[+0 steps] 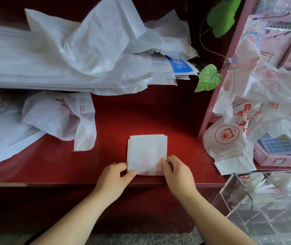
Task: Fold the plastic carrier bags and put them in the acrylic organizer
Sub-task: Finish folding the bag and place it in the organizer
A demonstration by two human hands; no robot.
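A white carrier bag folded into a small rectangle (147, 150) lies on the red table (176, 138) near its front edge. My left hand (113, 175) pinches its near left corner with thumb and fingers. My right hand (175, 167) pinches its near right corner. A clear acrylic organizer (236, 193) stands at the lower right, with folded white bags in its compartments. Loose white bags with red print lie at the left (59, 117) and at the right (229, 138).
A big heap of white plastic sheets and bags (70, 55) covers the back of the table. A pink rack (224, 82) with packaged goods rises at the right, with green leaves (208, 78) beside it. A pink box (279, 154) sits behind the organizer.
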